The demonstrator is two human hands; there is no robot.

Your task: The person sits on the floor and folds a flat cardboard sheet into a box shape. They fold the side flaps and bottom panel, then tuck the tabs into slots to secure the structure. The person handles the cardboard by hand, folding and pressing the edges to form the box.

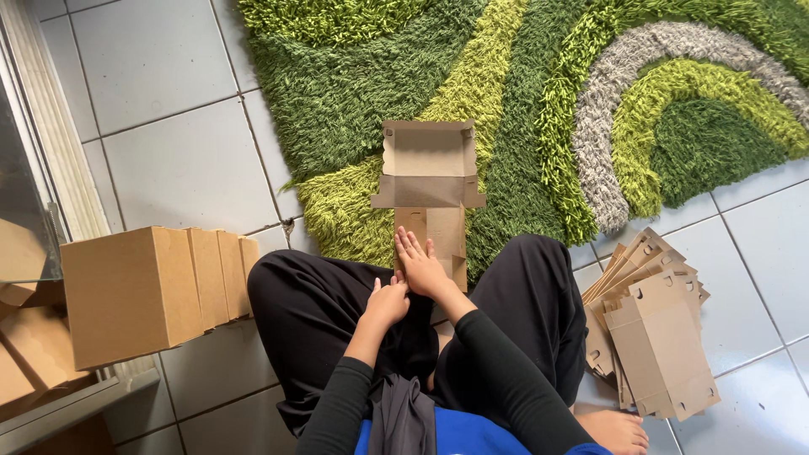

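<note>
A person sits cross-legged on a tiled floor [177, 160], looking down at a flat cardboard box blank [430, 190] that lies partly on a shaggy green rug [522, 93]. The blank's far end, with side flaps raised, rests well onto the rug; its near end lies between the knees. The right hand [420, 263] lies flat and open, fingers spread, pressing on the near panel of the blank. The left hand [388, 302] is curled at the blank's near edge, just beside the right wrist; whether it pinches the cardboard I cannot tell.

To the left, just beside the left knee, stands a row of folded boxes [152, 282], their near edge close to a window frame [50, 152]. To the right, just past the right knee, a stack of flat blanks [653, 324] fans out on the tiles. Bare tiles lie open at the far left and near right; the rug's edge curves away on the far side.
</note>
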